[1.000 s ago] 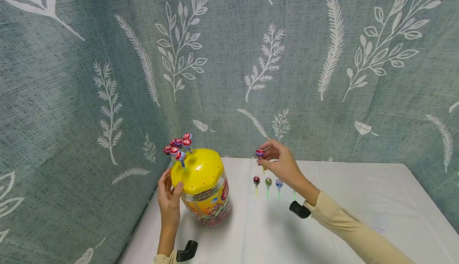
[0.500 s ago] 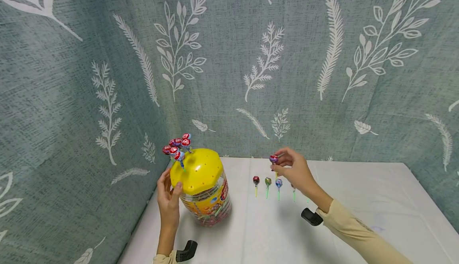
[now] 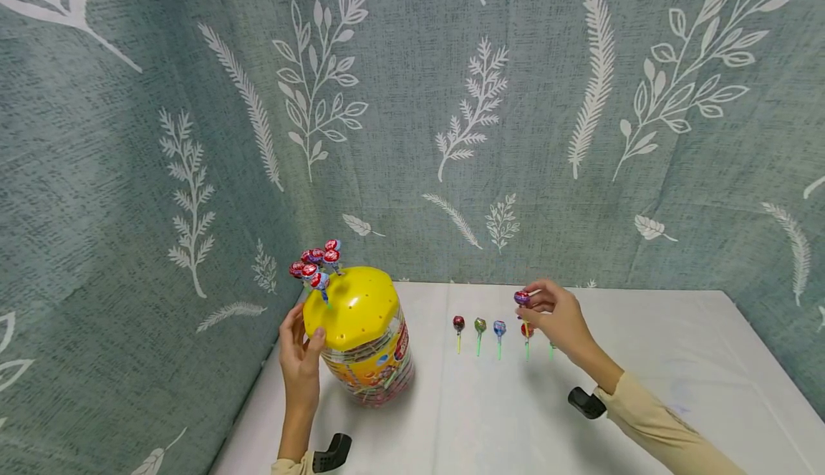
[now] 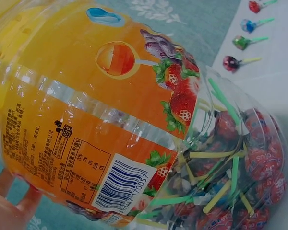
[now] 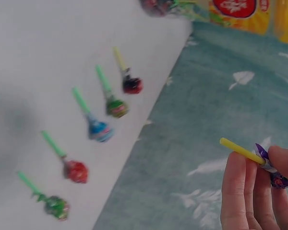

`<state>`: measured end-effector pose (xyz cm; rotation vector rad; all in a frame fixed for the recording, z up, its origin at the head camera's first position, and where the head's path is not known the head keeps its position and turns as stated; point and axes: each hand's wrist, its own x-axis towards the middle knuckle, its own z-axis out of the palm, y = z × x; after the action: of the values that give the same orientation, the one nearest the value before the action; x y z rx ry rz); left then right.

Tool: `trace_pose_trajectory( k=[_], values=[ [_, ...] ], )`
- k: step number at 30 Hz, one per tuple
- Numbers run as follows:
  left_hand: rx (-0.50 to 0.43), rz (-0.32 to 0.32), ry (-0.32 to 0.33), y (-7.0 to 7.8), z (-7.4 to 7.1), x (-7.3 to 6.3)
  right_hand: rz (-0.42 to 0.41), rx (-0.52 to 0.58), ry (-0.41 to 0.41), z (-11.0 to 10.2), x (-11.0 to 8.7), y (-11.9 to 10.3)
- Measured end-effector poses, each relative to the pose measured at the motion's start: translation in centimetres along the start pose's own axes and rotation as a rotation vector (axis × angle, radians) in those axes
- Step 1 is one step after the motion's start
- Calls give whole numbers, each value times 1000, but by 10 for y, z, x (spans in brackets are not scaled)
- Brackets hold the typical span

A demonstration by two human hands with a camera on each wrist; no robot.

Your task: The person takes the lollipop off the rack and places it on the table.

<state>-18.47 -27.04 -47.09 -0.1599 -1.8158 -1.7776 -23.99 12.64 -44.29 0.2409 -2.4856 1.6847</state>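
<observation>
My left hand point(image 3: 299, 364) holds the side of a yellow lid point(image 3: 361, 306) on a clear plastic lollipop jar point(image 3: 377, 371), thumb at the lid's edge, other fingers partly hidden behind it. The jar leans a little. Several red-and-blue wrapped lollipops point(image 3: 310, 271) stand in holes at the lid's far left. More lollipops point(image 4: 261, 160) lie inside the jar. My right hand point(image 3: 563, 323) pinches a purple-wrapped lollipop point(image 5: 281, 181) by its neck, its yellow stick point(image 5: 237, 149) pointing away from the palm. It hovers above the right part of a row of lollipops.
On the white tabletop point(image 3: 477, 418) lie a dark red lollipop point(image 3: 458, 322), a green one point(image 3: 480, 325), a blue one point(image 3: 499, 328), a red one point(image 5: 77, 171) and another green one point(image 5: 56, 207). Leaf-patterned cloth point(image 3: 399, 102) hangs behind and at the left.
My right hand has carried the purple lollipop rightward and slightly down along the row, uncovering part of the red lollipop. The left hand stays on the jar's lid.
</observation>
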Motion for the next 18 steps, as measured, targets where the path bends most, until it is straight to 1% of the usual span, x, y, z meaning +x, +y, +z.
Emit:
trace_pose_trajectory(
  k=[10, 18],
  values=[
    [7, -7, -1, 1, 0, 0, 96, 39, 44, -15, -4, 38],
    [17, 0, -3, 1, 0, 0, 183, -18, 84, -24, -3, 69]
  ],
)
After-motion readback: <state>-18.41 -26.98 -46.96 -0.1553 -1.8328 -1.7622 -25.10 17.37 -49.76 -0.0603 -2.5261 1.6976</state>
